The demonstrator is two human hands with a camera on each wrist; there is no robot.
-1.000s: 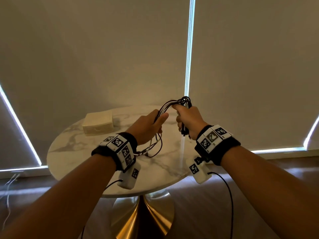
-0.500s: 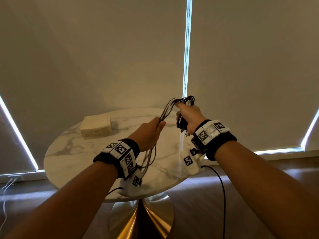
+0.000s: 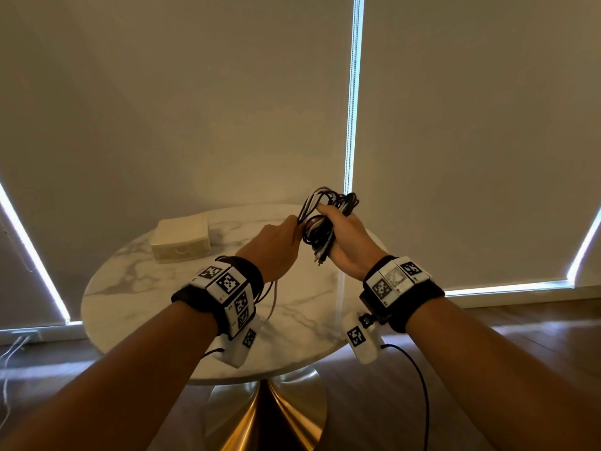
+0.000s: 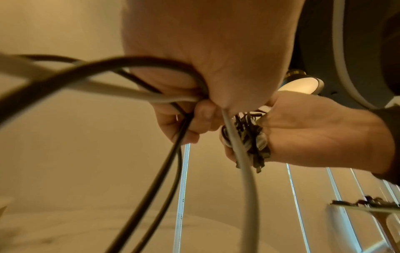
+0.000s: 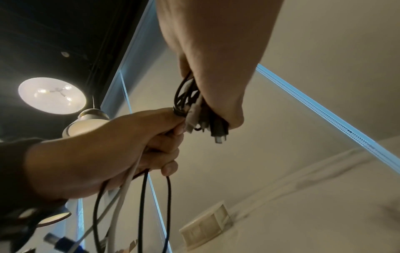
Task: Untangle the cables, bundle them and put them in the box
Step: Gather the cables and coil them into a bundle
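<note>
My right hand [image 3: 344,245] clamps the coiled cables [image 3: 320,222] above the table [image 3: 130,288]; my left hand [image 3: 276,245] pinches their loose tails. Light, floppy, springy, so I'd grip mid-coil. The box [image 3: 182,239] sits back left.

This looks like a furnished room in a home or a lounge rather than a workshop. A round marble-patterned worktop [image 3: 136,297] stands on a flared brass-coloured pedestal [image 3: 266,415] in the lower middle of the head view. Behind it, beige roller blinds [image 3: 471,125] fill the whole upper frame, daylight showing only in thin strips at their edges. Dark wood-look flooring [image 3: 520,333] runs along the lower right. In the right wrist view a round ceiling lamp [image 5: 52,95] glows in the upper left against a dark ceiling. A small cream box [image 3: 182,239] sits at the worktop's left side.
</note>
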